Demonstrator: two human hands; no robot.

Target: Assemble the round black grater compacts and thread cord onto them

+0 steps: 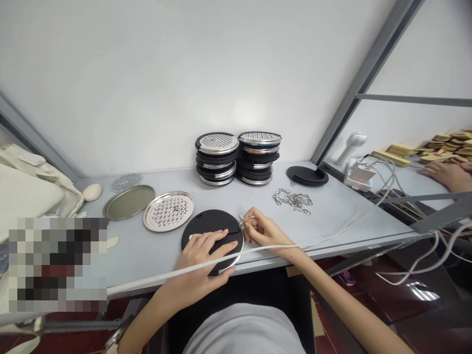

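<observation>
- A round black disc [212, 231] with a metal rim is lying flat near the front edge of the grey worktop [342, 216], right in front of the person.
- The left hand [201, 263] is resting on the disc, palm down with fingers spread flat, pressing it onto the worktop rather than gripping it.
- The right hand [263, 231] is sitting at the disc's right edge, its fingertips pinched closed on a small metal clip [241, 220] that is touching the rim.
- A white cord [155, 278] is running across the front of the worktop, passing over both wrists.
- Just left of the disc, a perforated metal plate [168, 211] is lying flat, with a plain metal tray [129, 201] beside it and a small mesh piece [126, 182] behind that.
- Behind the disc, two stacks of finished discs [238, 158] are standing side by side against the wall.
- To the right, a pile of loose clips [293, 200] is lying near a black lid [307, 175].
- Far right, another person's hand [448, 175] is lying beside stacked yellow cards [448, 146].
</observation>
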